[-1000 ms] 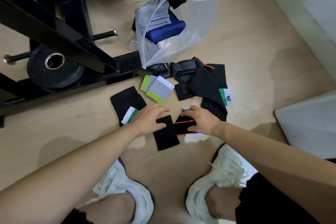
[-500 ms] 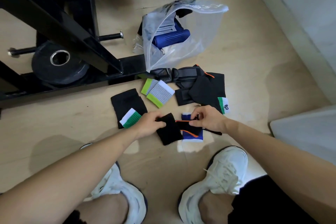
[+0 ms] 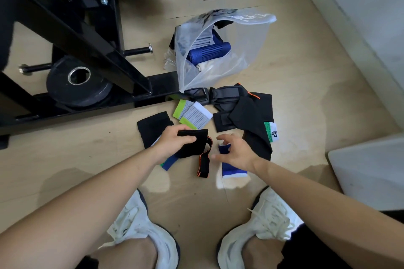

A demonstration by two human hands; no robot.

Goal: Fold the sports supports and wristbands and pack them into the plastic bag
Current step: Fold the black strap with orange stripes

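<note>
Left hand (image 3: 172, 145) grips black wrap (image 3: 196, 145); right hand (image 3: 237, 152) just beside.

Bag (image 3: 229, 57), supports (image 3: 209, 52) inside, lies behind; rack (image 3: 91, 46) and plate (image 3: 78, 85) to its left. Before it: wristbands (image 3: 193, 113), pile (image 3: 244, 111) to their right. Nearer, wrap (image 3: 194, 146) in left hand (image 3: 172, 144); shoes (image 3: 148, 231) nearest.

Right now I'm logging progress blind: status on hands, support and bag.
Left hand grips black strap support, strap dangling. Right hand open above blue wristband. Plastic bag open, partly packed. Loose supports lie between hands and bag.
</note>
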